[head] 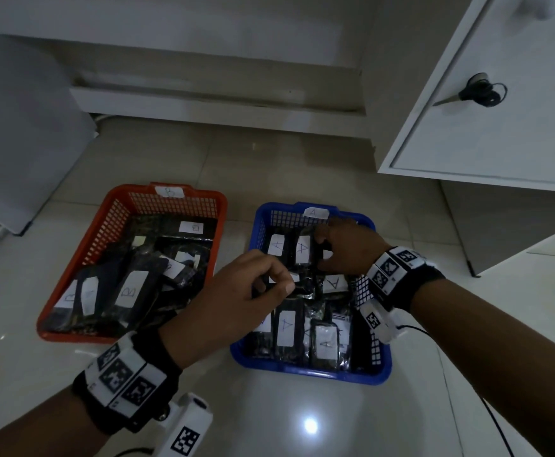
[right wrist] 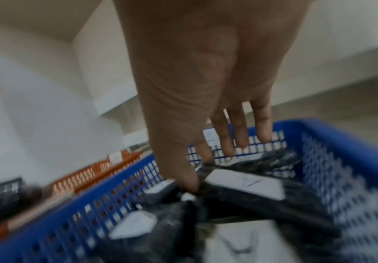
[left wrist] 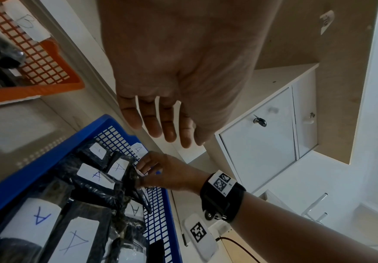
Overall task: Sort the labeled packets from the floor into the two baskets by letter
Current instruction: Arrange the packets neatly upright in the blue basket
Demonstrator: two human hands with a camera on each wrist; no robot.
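Note:
The red basket [head: 105, 225] on the left, tagged B, holds several black packets with B labels [head: 128, 291]. To its right the blue basket [head: 306, 371], tagged A, is filled with black packets labelled A [head: 286, 328]. My right hand [head: 348, 249] reaches into the far end of the blue basket [right wrist: 340, 135]. Its thumb and index finger [right wrist: 198, 170] pinch the edge of a black A packet [right wrist: 246, 183]. My left hand [head: 236, 301] hovers over the near left part of the blue basket [left wrist: 37, 156]. Its fingers [left wrist: 167, 131] hang relaxed and empty.
Both baskets stand on a glossy tiled floor [head: 269, 417]. A white cabinet door [head: 500, 133] with scissors [head: 480, 92] hanging on it juts out at the right. Another white panel [head: 22, 143] stands at the left, and a low white plinth [head: 220, 107] runs behind.

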